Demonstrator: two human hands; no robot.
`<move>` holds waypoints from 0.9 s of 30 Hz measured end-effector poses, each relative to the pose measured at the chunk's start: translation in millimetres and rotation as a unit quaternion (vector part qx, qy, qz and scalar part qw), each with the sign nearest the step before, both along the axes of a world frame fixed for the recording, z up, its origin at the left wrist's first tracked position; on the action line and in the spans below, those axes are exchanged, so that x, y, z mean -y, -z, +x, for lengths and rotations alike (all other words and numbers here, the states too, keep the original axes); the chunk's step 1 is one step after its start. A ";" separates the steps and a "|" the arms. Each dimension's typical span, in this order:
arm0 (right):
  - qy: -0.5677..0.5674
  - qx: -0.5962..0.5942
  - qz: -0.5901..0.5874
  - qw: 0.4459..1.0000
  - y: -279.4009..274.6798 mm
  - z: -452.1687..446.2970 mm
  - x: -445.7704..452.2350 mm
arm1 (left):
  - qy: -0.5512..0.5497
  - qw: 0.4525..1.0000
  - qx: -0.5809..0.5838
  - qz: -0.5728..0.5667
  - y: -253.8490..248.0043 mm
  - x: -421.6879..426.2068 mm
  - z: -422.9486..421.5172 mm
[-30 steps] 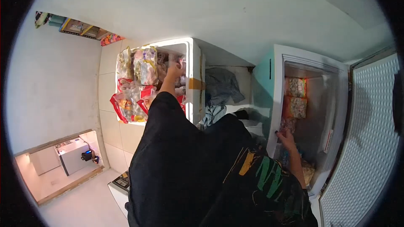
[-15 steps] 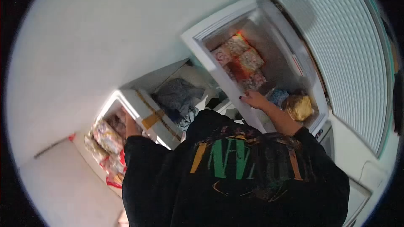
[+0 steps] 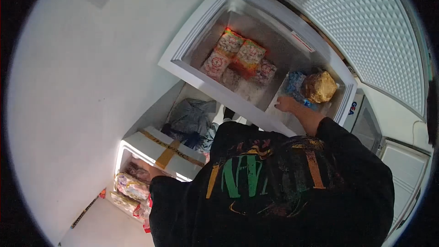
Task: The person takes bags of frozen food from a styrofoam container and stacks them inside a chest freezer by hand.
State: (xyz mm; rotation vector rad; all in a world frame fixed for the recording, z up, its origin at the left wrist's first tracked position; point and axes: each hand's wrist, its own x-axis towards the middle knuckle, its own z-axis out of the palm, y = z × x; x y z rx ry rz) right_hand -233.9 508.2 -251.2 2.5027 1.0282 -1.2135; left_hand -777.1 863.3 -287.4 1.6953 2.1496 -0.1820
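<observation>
My left hand [image 3: 144, 166] reaches into a white foam box [image 3: 118, 162] at lower left, beside a dark pinkish bag [image 3: 136, 172]. Its fingers are hidden among the bags. Packed bags with coloured print [image 3: 132, 187] lie near it in the box. My right hand [image 3: 286, 104] is inside the open chest freezer [image 3: 196, 74], over the raised step at its right end. Its fingers are loosely bent and apart, with nothing visible in them. Beyond that hand are a blue bag [image 3: 296, 85] and a gold-coloured bag [image 3: 320, 87]. Several frosted bags with red print [image 3: 250, 52] lie on the freezer floor.
The freezer's lid [image 3: 338, 13] stands raised at upper right. A foam lid with brown tape [image 3: 167, 153] leans across the box. Grey plastic bags [image 3: 192, 116] lie on the floor between box and freezer. Another appliance marked GEA [image 3: 361, 114] stands at right.
My right hand has moved from the freezer's front rim to inside it, over the step. My left hand stays in the foam box. The camera view has turned and shifted.
</observation>
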 end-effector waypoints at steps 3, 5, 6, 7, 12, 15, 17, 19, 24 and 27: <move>-0.067 -0.028 -0.049 0.996 21.4 -6.2 -0.2 | -0.001 1.000 -0.013 0.003 -8.0 -1.9 -3.3; -0.070 -0.064 -0.077 0.993 36.9 -11.4 -7.8 | 0.003 1.000 -0.021 0.006 -12.4 -1.2 -5.6; -0.087 -0.073 -0.054 0.992 40.5 -15.5 -15.9 | 0.005 1.000 -0.026 0.008 -16.5 -2.9 -5.2; -0.103 -0.081 -0.032 0.991 43.6 -17.7 -23.7 | 0.009 0.999 -0.031 0.009 -20.4 -3.2 -3.9; -0.073 -0.095 0.019 0.993 16.8 -17.5 -70.1 | 0.031 0.996 -0.077 0.037 -87.8 -3.0 17.0; -0.009 -0.105 0.103 0.989 18.2 -12.1 -81.6 | 0.131 0.977 -0.052 0.163 -95.9 -8.9 -54.8; 0.025 -0.120 0.155 0.980 19.7 -10.8 -85.1 | 0.199 0.951 -0.040 0.233 -174.5 11.5 -23.6; 0.038 -0.150 0.269 0.951 -6.4 -11.9 -89.4 | 0.283 0.890 0.006 0.357 -242.5 30.0 42.5; 0.124 -0.207 0.399 0.884 -43.7 -37.9 -93.6 | 0.194 0.902 0.228 0.310 -297.4 60.7 183.8; 0.126 -0.170 0.472 0.856 -77.1 -46.2 -88.1 | 0.362 0.810 0.381 0.259 -266.6 60.1 271.0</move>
